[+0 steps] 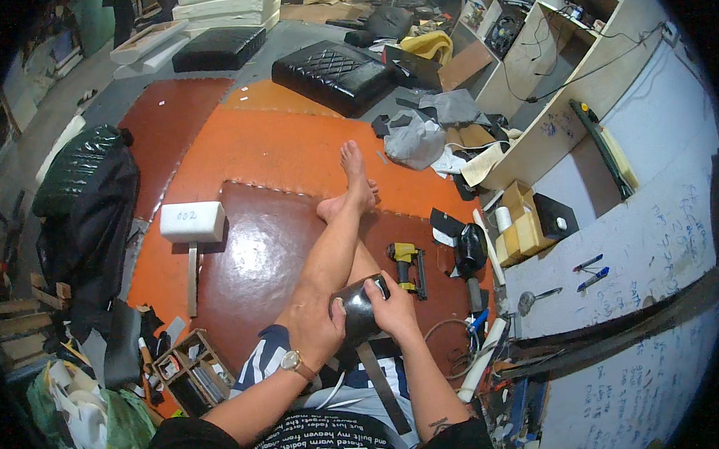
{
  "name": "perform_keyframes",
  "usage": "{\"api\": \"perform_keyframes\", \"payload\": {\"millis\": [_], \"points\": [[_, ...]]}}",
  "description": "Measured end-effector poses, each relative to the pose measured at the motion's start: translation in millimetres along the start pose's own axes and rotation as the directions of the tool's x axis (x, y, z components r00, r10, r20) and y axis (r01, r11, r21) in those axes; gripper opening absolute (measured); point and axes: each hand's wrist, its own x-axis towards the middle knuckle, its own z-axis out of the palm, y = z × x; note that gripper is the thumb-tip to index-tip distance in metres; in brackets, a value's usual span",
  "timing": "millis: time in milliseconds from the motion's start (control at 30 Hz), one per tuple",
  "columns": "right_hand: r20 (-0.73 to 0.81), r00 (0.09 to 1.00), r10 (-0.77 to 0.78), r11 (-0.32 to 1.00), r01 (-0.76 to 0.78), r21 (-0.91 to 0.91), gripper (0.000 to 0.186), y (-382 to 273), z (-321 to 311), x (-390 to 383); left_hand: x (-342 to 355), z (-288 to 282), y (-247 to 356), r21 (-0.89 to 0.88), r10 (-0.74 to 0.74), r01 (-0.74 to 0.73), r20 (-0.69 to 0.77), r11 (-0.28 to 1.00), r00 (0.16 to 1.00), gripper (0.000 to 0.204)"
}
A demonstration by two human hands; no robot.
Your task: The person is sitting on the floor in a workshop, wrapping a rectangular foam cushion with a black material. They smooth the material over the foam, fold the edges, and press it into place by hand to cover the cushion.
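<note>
A small glossy black padded block (358, 311) is held over my lap, with a flat dark strip (385, 392) running down from beneath it toward my body. My left hand (319, 332) grips its left side, thumb pressed on the face. On the other side, my right hand (392, 305) is closed round the right edge, its thumb on top. The pad hides some of the fingers. Just beyond my right hand a yellow and black staple gun (407, 270) rests on the brown floor covering. To the left lies a white foam block (192, 223) on a wooden strip (192, 281).
Quilted black cushions (333, 75) lie at the far side. Near my left are a wooden box of small parts (196, 374) and a green bag of scraps (87, 421). A plastic bag (414, 139), a hose and a written-on white board (619, 293) line the right.
</note>
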Motion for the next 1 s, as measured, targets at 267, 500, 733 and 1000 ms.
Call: {"api": "perform_keyframes", "payload": {"millis": [267,500,733,1000], "points": [[-0.055,0.992,-0.11,0.875,0.123,0.468,0.068,53.6,7.0,3.2,-29.4,10.6,-40.7,-0.38,-0.46,0.384,-0.129,0.841,0.879,0.042],[-0.36,0.87,-0.337,0.701,0.488,0.521,0.111,0.7,-2.0,-39.4,3.7,-44.5,-8.0,-0.805,-0.234,0.481,0.423,0.346,0.876,0.08],[-0.461,0.762,-0.455,0.46,0.644,0.611,0.117,-60.9,-14.7,-79.1,64.9,-116.5,49.5,-0.929,-0.129,0.026,-0.023,0.369,0.991,0.104],[-0.485,0.817,-0.312,0.711,0.539,0.452,0.073,-36.3,37.6,-41.2,3.8,-80.3,10.7,-0.88,-0.257,0.013,-0.125,0.476,0.958,0.093]]}}
